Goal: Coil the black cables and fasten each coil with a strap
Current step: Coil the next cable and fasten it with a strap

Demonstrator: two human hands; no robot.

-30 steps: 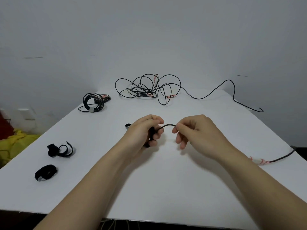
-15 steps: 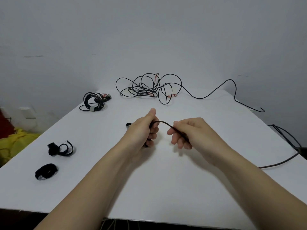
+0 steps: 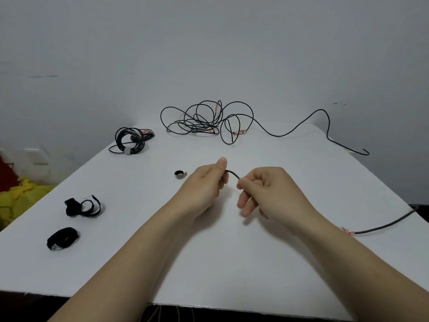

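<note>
Both forearms reach in over the near part of the white counter (image 3: 232, 263), and the hands meet above its middle. The left hand (image 3: 206, 182) has its fingers curled and its thumb pressed down, clamped on one end of a black cable (image 3: 232, 174). The right hand (image 3: 267, 189) pinches the same short arc between thumb and forefinger, its other fingers hanging loose. The trailing length (image 3: 383, 226) appears to run under the right forearm and off the counter's right edge. This looks like the first loop. The left hand should hold each turn at one size while the right slides back and feeds slack with a slight twist, so the loops lie flat. Two black straps (image 3: 62, 238) (image 3: 83, 205) lie well to the left, and a small rolled strap (image 3: 180, 174) sits just beyond the left hand. Farther back are a finished coil (image 3: 130, 140), already banded, and a loose tangle (image 3: 209, 122) not yet coiled
</note>
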